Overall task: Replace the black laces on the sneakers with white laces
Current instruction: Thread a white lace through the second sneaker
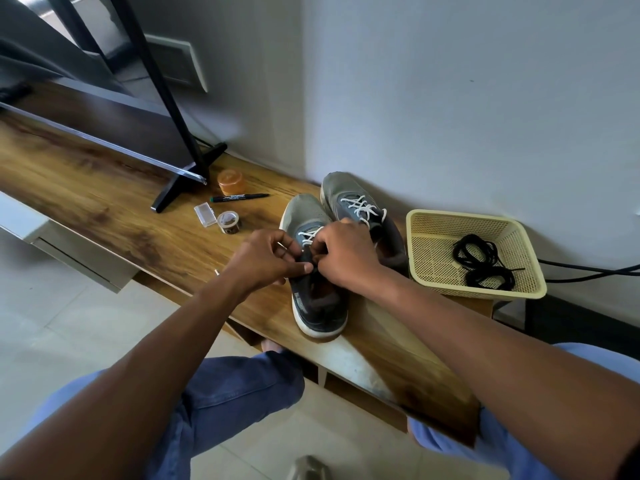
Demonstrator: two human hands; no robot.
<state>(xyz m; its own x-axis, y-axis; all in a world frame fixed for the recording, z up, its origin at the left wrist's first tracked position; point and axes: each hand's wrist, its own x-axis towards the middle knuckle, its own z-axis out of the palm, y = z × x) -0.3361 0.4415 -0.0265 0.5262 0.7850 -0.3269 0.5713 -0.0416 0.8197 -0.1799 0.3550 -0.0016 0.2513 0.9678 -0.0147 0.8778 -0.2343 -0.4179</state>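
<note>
Head view: two grey mesh sneakers side by side on long wooden shelf. Near sneaker at centre, white lace threaded through front eyelets. Left hand and right hand meet over its tongue, fingers curled, pinching lace ends. Far sneaker at 1 o'clock, fully laced white. Cream plastic mesh basket at 3 o'clock holds coiled black laces. Black marker pen, small tape roll at 10 o'clock.
</note>
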